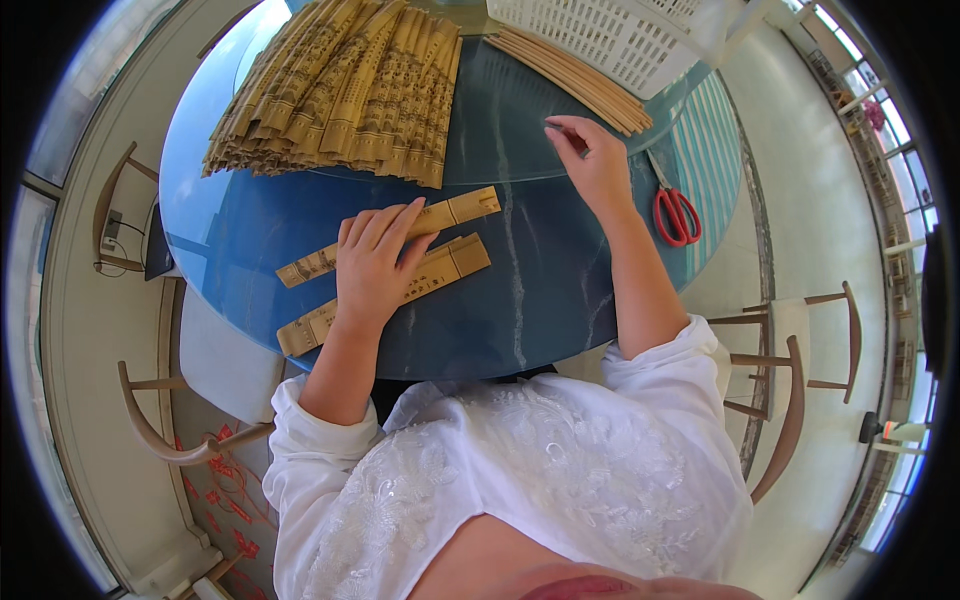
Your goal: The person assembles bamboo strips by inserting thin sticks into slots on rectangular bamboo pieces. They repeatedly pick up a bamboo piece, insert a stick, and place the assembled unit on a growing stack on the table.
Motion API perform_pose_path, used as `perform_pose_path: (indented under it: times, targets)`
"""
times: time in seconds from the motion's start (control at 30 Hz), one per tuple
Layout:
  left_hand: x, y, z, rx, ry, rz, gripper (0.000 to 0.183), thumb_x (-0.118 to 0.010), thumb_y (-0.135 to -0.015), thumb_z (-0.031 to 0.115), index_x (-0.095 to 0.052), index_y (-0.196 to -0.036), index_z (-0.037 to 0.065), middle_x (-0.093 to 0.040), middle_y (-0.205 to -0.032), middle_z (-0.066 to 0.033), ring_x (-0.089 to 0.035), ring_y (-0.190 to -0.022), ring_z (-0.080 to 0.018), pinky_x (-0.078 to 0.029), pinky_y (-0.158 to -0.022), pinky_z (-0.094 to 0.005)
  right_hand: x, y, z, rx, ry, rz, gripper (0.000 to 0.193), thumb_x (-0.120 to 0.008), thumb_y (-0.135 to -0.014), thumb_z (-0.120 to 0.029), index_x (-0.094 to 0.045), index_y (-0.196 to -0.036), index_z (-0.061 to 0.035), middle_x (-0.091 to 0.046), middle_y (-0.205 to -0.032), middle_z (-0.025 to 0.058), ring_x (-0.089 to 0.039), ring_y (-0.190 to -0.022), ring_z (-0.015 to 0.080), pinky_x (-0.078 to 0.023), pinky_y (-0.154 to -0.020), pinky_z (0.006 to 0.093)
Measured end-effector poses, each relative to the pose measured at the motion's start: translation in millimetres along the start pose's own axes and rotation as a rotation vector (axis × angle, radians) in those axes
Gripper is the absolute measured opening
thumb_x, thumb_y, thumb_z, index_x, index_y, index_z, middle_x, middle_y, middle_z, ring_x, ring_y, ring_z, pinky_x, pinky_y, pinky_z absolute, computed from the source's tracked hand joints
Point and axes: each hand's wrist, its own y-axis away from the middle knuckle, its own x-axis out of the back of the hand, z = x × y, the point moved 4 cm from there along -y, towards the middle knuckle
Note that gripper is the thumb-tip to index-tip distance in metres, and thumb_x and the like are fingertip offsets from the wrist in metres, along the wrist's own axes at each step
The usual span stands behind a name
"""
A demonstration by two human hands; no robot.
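Note:
My left hand (pixel 376 250) lies over a long gold-brown printed paper chopstick sleeve (pixel 470 205), fingers across it and thumb on its near side. A second such sleeve (pixel 445 270) rests just nearer to me, partly under that hand. My right hand (pixel 597 165) is raised over the table, thumb and forefinger slightly apart, with nothing visible in it. Just beyond it lies a row of plain wooden chopsticks (pixel 575 80). At the far left a large, fanned heap of the same sleeves (pixel 340 95) is piled up.
Red-handled scissors (pixel 677 215) lie right of my right forearm. A white perforated plastic basket (pixel 625 45) stands behind the chopsticks. Everything sits on a round blue table (pixel 480 330) with a raised glass turntable. Wooden chairs (pixel 790 400) stand around it.

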Motion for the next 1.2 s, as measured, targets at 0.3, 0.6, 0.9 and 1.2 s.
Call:
perform_pose_path:
  times: [0.3, 0.6, 0.9, 1.2]
  targets:
    - [4.7, -1.4, 5.2, -0.03, 0.062, -0.003, 0.046, -0.083, -0.077, 0.014, -0.07, -0.12, 0.008, -0.07, -0.106, -0.0046, -0.064, -0.094, -0.0236, -0.046, -0.082, -0.0369, 8.3, -19.2, 64.6, 0.187, 0.508, 0.291, 0.021, -0.069, -0.09, -0.014, -0.073, -0.109, -0.0067, -0.064, -0.101, 0.0098, -0.059, -0.098, 0.0319, -0.05, -0.089, 0.0419]
    - [7.4, 2.1, 3.9, -0.024, 0.11, 0.014, 0.045, -0.082, -0.077, 0.013, -0.07, -0.119, 0.007, -0.069, -0.104, -0.004, -0.063, -0.092, -0.0236, -0.046, -0.081, -0.037, 12.6, -17.7, 73.9, 0.131, 0.585, 0.3, 0.019, -0.073, -0.087, -0.016, -0.074, -0.103, -0.0055, -0.063, -0.102, 0.0101, -0.058, -0.1, 0.0324, -0.049, -0.09, 0.0421]
    - [5.7, 1.8, -1.9, 0.012, 0.082, 0.035, 0.043, -0.082, -0.079, 0.016, -0.07, -0.119, 0.007, -0.069, -0.104, -0.005, -0.064, -0.093, -0.0242, -0.047, -0.081, -0.0372, 20.5, -15.1, 72.9, 0.105, 0.595, 0.265, 0.011, -0.075, -0.084, -0.015, -0.071, -0.091, -0.0073, -0.061, -0.096, 0.0101, -0.057, -0.1, 0.0338, -0.049, -0.087, 0.0428]
    - [2.6, 1.2, -5.6, 0.044, 0.071, 0.043, 0.042, -0.083, -0.078, 0.016, -0.071, -0.117, 0.007, -0.07, -0.103, -0.0056, -0.064, -0.094, -0.0245, -0.047, -0.082, -0.037, 20.5, -10.5, 60.7, -0.074, 0.519, 0.1, 0.013, -0.069, -0.089, -0.017, -0.069, -0.092, -0.0053, -0.067, -0.092, 0.0121, -0.064, -0.093, 0.0335, -0.052, -0.08, 0.0435]
